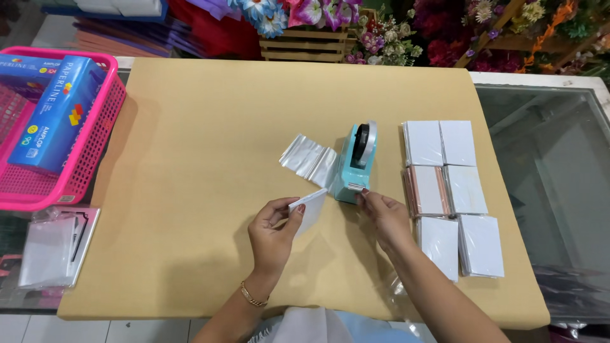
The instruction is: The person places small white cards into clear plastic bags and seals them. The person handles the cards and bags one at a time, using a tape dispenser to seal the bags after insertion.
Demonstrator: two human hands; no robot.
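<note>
My left hand pinches a small white card in a clear sleeve, held just above the tan paper sheet. My right hand reaches to the front end of a light blue tape dispenser, its fingertips at the tape's cutting edge. Several empty clear plastic sleeves lie just left of the dispenser. To the right of my right hand, several stacks of wrapped white cards lie in two columns.
A pink plastic basket holding blue boxes stands at the left edge. Below it lies a packet of clear sleeves. A glass tabletop shows at the right. Artificial flowers and a wooden crate line the back.
</note>
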